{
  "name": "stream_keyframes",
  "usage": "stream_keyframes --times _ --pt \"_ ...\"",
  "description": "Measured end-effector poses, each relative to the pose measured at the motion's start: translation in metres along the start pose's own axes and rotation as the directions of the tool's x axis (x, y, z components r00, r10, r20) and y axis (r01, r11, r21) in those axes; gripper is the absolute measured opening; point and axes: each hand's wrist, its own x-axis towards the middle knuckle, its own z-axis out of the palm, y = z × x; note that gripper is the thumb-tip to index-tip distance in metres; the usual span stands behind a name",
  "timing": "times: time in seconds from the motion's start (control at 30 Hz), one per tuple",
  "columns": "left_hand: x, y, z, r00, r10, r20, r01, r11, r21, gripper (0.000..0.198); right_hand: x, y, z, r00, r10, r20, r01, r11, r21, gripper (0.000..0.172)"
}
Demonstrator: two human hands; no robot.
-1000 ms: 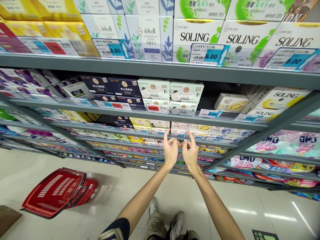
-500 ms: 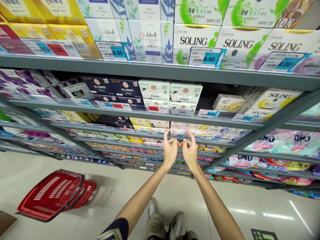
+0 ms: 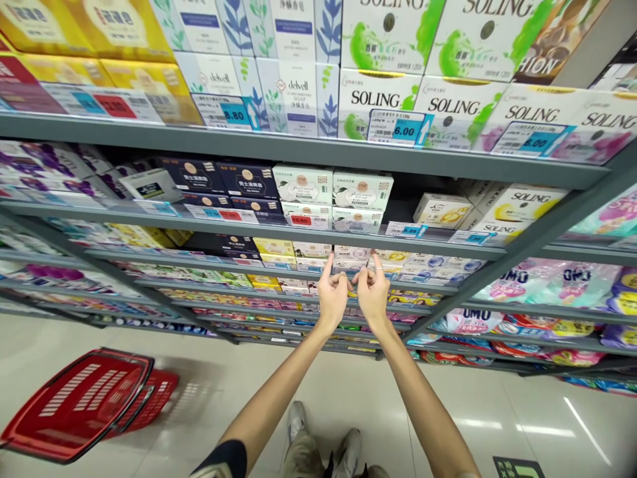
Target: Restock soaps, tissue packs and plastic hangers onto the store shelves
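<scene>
My left hand [image 3: 332, 295] and my right hand [image 3: 372, 293] are raised side by side in front of a grey shop shelf [image 3: 298, 234]. On each hand the index finger points up and the other fingers curl inward, so the knuckles of the two hands meet. Nothing shows in either hand. A thin ring sits on a finger of my right hand. Just behind the fingertips lies a row of small pale soap boxes [image 3: 348, 253]. One shelf higher stand white-and-green soap boxes [image 3: 361, 191].
A red shopping basket [image 3: 79, 405] stands on the shiny floor at the lower left. White SOLING boxes [image 3: 378, 99] and a 6.00 price tag [image 3: 398, 126] fill the top shelf. Bagged goods [image 3: 537, 282] lie at the right. My shoes [image 3: 298, 425] show below.
The view has tilted up and shifted right a little, so basket and shelves slid left. My hands stay together in the same pose, slightly higher against the shelf.
</scene>
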Motion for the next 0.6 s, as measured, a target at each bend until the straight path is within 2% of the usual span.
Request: stream_keyframes --times 0.17,0.33,0.47,0.6 --pt "-0.002 0.001 0.000 1.000 0.003 -0.017 -0.003 1.000 -0.009 0.073 -0.002 -0.003 0.002 0.996 0.084 0.044 -0.091 0.974 0.206 0.053" --pt "-0.012 0.000 -0.009 0.999 0.030 -0.041 -0.031 1.000 -0.008 0.047 -0.014 -0.011 0.001 0.993 0.114 -0.038 -0.098 0.955 0.280 0.035" --pt "-0.031 -0.009 -0.018 0.999 0.033 -0.026 -0.032 0.999 0.015 0.043 -0.027 -0.012 0.000 0.964 0.250 -0.086 -0.209 0.921 0.328 0.037" --pt "-0.053 -0.017 -0.026 0.997 -0.068 -0.035 0.069 0.998 0.004 0.046 -0.040 -0.006 -0.003 0.929 0.359 -0.087 -0.315 0.892 0.325 0.045"
